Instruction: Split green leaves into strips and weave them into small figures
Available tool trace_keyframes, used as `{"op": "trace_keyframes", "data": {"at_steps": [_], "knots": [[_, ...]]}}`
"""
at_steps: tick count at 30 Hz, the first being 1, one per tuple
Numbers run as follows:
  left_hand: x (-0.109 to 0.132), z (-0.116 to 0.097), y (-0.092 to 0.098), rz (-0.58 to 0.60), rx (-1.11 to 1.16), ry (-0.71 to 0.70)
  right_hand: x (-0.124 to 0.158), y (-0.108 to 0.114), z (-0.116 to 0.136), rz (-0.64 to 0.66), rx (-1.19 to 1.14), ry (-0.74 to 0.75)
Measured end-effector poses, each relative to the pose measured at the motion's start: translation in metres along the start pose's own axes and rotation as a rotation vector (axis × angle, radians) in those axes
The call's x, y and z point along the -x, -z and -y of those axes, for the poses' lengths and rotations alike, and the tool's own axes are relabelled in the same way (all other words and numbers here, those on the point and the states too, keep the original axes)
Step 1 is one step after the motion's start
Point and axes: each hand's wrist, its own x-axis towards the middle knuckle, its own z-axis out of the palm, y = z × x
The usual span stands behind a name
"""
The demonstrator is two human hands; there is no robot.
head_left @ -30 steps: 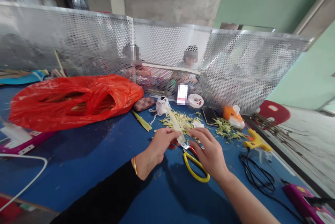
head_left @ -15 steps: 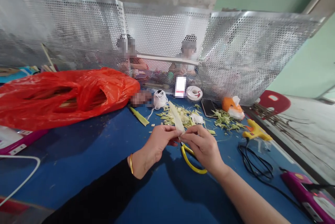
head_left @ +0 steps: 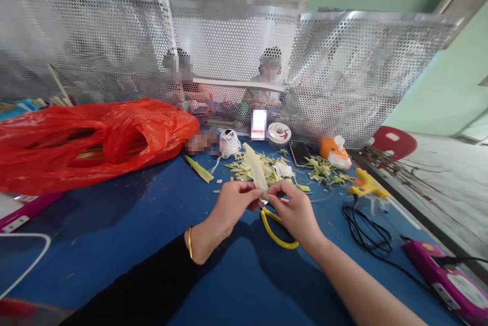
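My left hand (head_left: 231,209) pinches the near end of a pale leaf strip (head_left: 255,170) that points away over the blue table (head_left: 114,234). My right hand (head_left: 293,211) meets it at the same spot, fingers pinched on the strip's base. Yellow-handled scissors (head_left: 276,232) lie on the table just under and between both hands. A gold bangle sits on my left wrist above a black sleeve.
Green leaf cuttings (head_left: 267,168) and a white thread spool (head_left: 229,143) lie beyond the hands. A red plastic bag (head_left: 91,140) fills the left. A yellow glue gun (head_left: 366,186) with black cord, a phone (head_left: 300,153) and a purple device (head_left: 442,277) sit right. A perforated metal screen (head_left: 343,71) stands behind, with people beyond it.
Both hands drew slightly closer together on the strip's near end, and my right fingers closed onto it. The view shifted a little left and down.
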Motion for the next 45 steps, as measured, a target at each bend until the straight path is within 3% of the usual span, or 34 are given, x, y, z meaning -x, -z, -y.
{"op": "trace_keyframes", "data": {"at_steps": [11, 16, 21, 25, 31, 34, 38, 40, 45], "knots": [[-0.001, 0.005, 0.0, 0.047, 0.079, 0.102, -0.001, -0.002, 0.0, -0.071, -0.114, -0.067], [-0.001, 0.005, -0.002, 0.025, 0.106, 0.097, -0.005, -0.002, -0.001, -0.086, -0.363, -0.169], [-0.004, 0.003, 0.003, 0.112, 0.168, 0.154, -0.009, 0.002, 0.001, -0.022, -0.587, -0.29], [-0.002, 0.0, 0.005, 0.145, 0.144, 0.192, -0.01, 0.001, 0.002, 0.012, -0.602, -0.313], [0.001, -0.001, 0.0, 0.029, 0.063, 0.098, -0.008, -0.004, -0.004, 0.032, -0.483, -0.314], [-0.001, -0.002, 0.002, -0.009, 0.106, 0.132, -0.008, -0.001, -0.005, -0.012, -0.391, -0.169], [-0.002, -0.003, 0.006, -0.036, 0.155, 0.159, -0.006, 0.004, -0.002, -0.158, -0.101, 0.301], [-0.001, -0.003, 0.006, -0.023, 0.161, 0.164, -0.003, 0.004, -0.002, -0.165, -0.022, 0.452], [0.004, -0.004, 0.003, 0.003, 0.19, 0.177, 0.001, -0.002, -0.004, -0.156, 0.022, 0.476]]}}
